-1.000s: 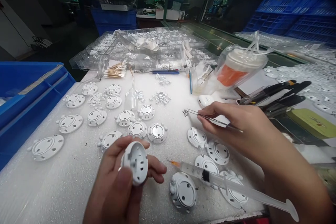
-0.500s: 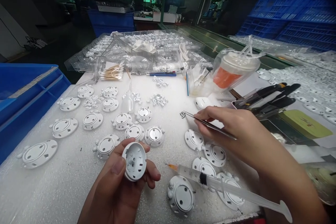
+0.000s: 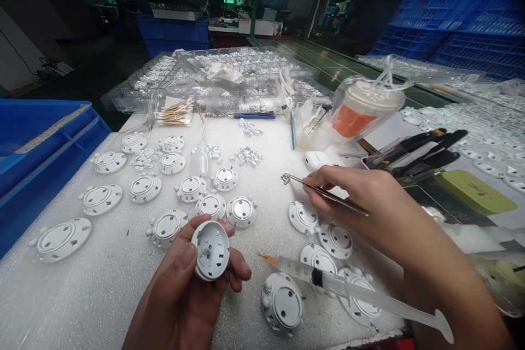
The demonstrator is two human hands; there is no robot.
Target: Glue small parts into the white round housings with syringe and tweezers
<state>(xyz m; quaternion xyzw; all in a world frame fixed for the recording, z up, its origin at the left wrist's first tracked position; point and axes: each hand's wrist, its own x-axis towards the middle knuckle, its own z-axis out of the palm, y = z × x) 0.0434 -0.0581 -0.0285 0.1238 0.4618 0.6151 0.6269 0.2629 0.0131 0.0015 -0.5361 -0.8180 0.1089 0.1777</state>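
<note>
The left hand (image 3: 188, 268) gripped a white cup-shaped part (image 3: 210, 250).
At center right, the right hand (image 3: 353, 191) pinched tweezers (image 3: 328, 193) beside tiny metal pieces (image 3: 285, 179).

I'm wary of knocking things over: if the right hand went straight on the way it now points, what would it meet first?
Leading with its tweezers, the right hand would likely meet the small metal bits first; the tips may already touch them, depth being unclear.
</note>
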